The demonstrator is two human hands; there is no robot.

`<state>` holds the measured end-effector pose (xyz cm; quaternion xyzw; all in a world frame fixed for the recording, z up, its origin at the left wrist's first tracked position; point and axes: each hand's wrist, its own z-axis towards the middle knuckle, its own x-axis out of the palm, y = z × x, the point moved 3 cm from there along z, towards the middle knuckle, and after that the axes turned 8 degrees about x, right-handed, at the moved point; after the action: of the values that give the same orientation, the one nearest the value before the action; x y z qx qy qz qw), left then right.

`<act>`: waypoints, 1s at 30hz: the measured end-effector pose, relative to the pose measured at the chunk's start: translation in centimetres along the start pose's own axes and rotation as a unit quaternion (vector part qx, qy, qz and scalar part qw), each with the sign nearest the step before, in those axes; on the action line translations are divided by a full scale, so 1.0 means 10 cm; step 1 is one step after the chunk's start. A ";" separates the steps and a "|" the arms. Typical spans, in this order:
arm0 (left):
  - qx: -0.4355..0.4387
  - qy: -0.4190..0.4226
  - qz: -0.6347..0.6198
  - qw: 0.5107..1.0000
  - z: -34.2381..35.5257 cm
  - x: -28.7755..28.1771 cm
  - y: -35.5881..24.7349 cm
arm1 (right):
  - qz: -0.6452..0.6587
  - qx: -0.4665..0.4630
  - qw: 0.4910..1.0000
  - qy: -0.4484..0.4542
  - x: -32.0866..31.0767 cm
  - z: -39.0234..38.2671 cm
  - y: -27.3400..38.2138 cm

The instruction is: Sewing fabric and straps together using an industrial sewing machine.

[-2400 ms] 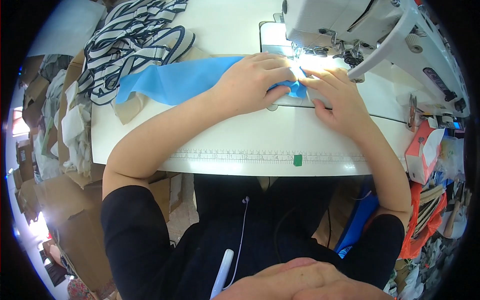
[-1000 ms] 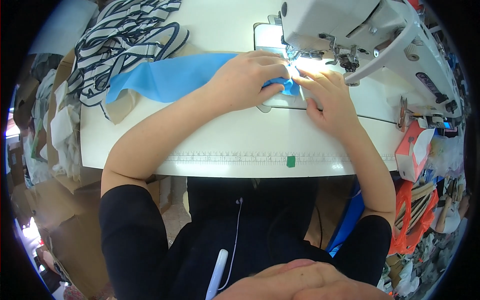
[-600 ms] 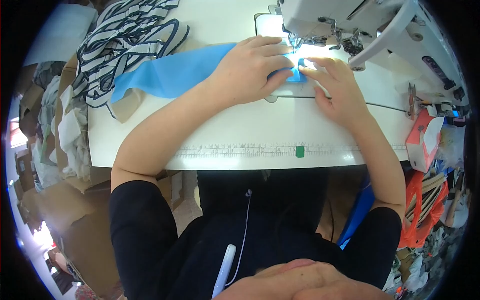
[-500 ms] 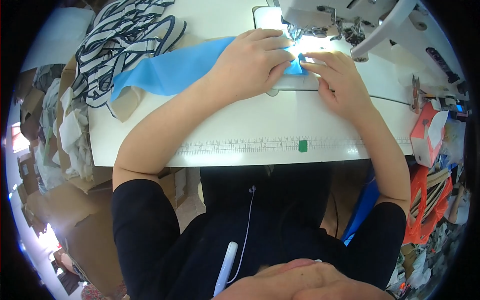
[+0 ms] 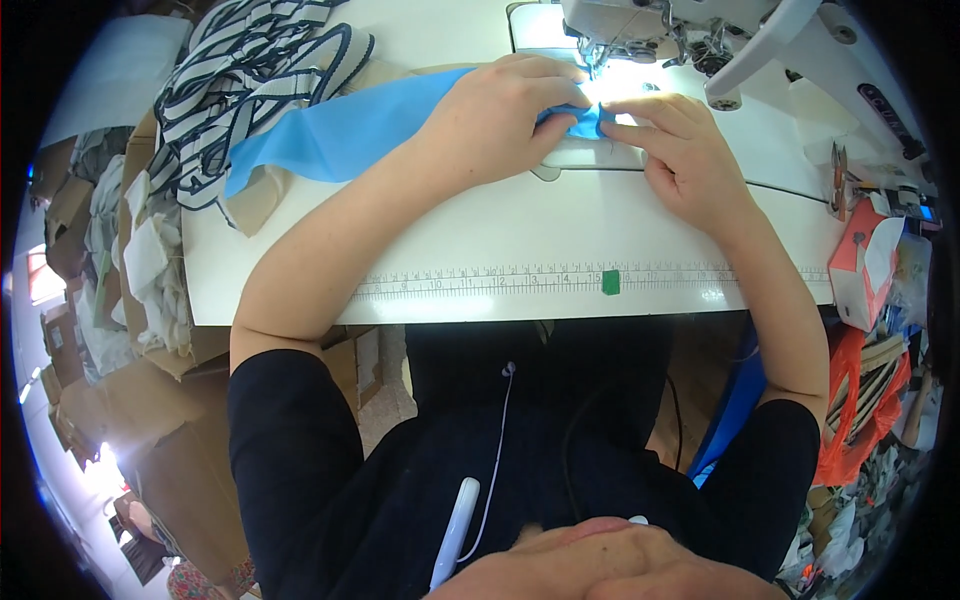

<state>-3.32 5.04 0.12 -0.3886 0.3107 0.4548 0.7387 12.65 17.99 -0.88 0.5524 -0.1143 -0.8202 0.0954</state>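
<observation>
"Where's the blue fabric (image 5: pixel 350 130)?"

"Pinched by the left hand (image 5: pixel 500 115), trailing leftward from its fingers. The right hand (image 5: pixel 695 155) touches the end; whether it grips, I can't tell."

"And around them?"

"White sewing table (image 5: pixel 450 230) beneath; ruler strip (image 5: pixel 500 285) nearer the body. Sewing machine (image 5: pixel 640 20) just beyond the fingertips. Striped webbing (image 5: pixel 240 90) heaped left, cardboard (image 5: pixel 180 450) farther left; red bag (image 5: pixel 838 460) off right."

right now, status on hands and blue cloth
Left hand on blue cloth, right hand touching its right end. Cloth bunched near sewing machine. Striped tape heaped at left.
</observation>
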 end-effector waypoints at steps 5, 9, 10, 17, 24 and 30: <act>-0.027 -0.006 -0.003 1.000 0.04 0.03 0.00 | -0.008 0.007 1.000 0.013 -0.03 0.00 -0.01; -0.032 0.003 0.007 0.999 0.04 0.03 0.02 | -0.032 0.004 0.999 0.002 -0.02 -0.02 0.06; -0.033 -0.002 0.009 0.999 0.02 0.04 0.03 | -0.045 0.006 0.999 0.001 -0.01 -0.01 0.09; -0.013 -0.034 0.005 0.999 -0.04 0.06 0.06 | -0.050 0.034 0.998 0.014 -0.01 -0.03 0.18; 0.004 -0.046 0.027 0.999 0.01 0.10 0.09 | -0.073 0.040 0.997 0.002 -0.06 -0.01 0.13; -0.018 -0.036 0.017 0.999 0.01 0.12 0.08 | -0.072 0.050 0.996 0.015 0.00 -0.05 0.07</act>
<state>-3.53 5.86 -1.02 -0.3804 0.2822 0.4863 0.7342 13.12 17.31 -0.90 0.5753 -0.1140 -0.8099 0.0099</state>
